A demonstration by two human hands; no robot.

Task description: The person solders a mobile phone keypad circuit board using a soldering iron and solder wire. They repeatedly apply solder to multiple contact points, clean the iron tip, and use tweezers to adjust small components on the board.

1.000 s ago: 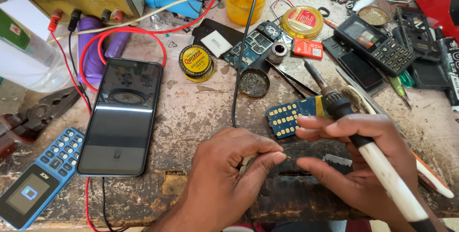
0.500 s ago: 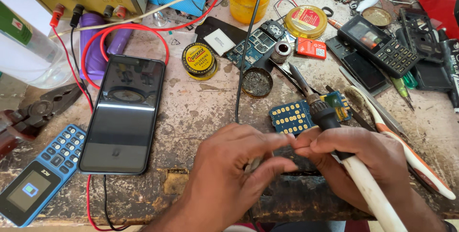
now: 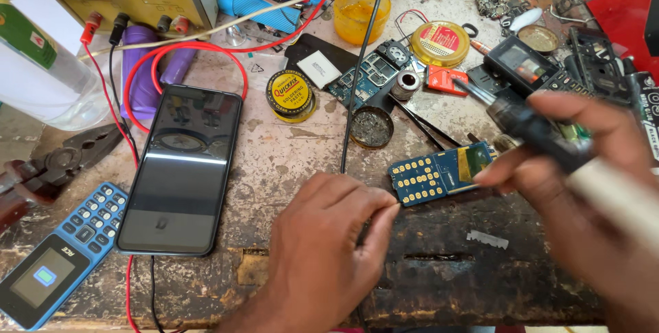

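Right hand [image 3: 583,189] fingers closed round black-barrelled, white-handled soldering iron [image 3: 532,130], tip raised. Left hand [image 3: 329,244] fingers pinched shut at edge of blue keypad circuit board [image 3: 439,174] lying on worn wooden table [image 3: 288,161]. Risks: hot tip grazing left fingers; board sliding under light pinch.

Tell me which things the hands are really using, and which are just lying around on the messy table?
In use:
- blue circuit board, next to the left hand
- soldering iron, held in the right hand

Just lying about:
- black smartphone
- blue keypad phone
- round paste tin
- pliers
- yellow cup
- razor blade
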